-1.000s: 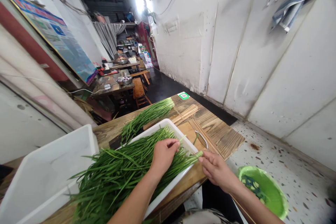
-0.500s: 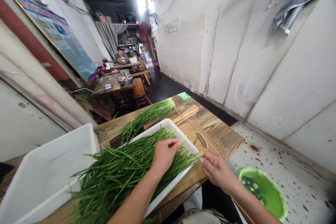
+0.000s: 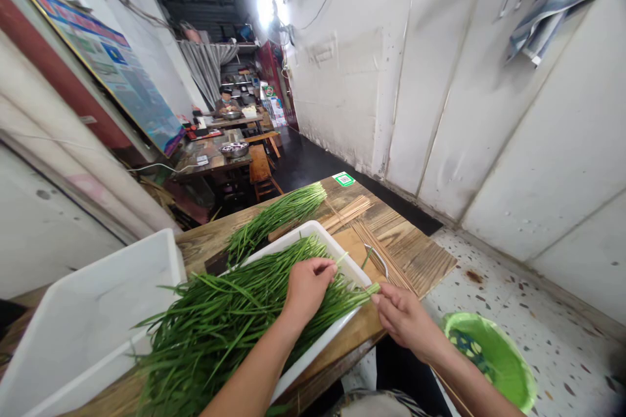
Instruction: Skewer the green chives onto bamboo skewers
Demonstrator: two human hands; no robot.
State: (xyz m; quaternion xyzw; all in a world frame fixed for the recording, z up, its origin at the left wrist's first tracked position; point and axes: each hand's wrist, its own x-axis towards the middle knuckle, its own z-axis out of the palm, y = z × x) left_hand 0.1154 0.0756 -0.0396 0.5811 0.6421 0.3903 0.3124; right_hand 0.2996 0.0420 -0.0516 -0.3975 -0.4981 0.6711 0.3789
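My left hand [image 3: 307, 287] is over the heap of green chives [image 3: 210, 319], its thumb and forefinger closed on a single pale chive stalk [image 3: 343, 258]. The chives fill a white plastic tray [image 3: 293, 379] and hang over its near left side. At the tray's right corner, my right hand [image 3: 402, 313] is closed, with a few chive ends [image 3: 373, 288] gathered at its fingertips. A thin bamboo skewer [image 3: 454, 389] runs back from this hand beneath the forearm; where it meets the chives is hidden by the fingers.
A second white tub [image 3: 92, 313] stands at left. Beyond the tray lie another chive bunch [image 3: 278, 214], loose skewers [image 3: 349, 214] and a wooden board [image 3: 353, 242] on the table [image 3: 420, 251]. A green bin [image 3: 513, 358] sits on the floor. Another person [image 3: 226, 103] sits far back.
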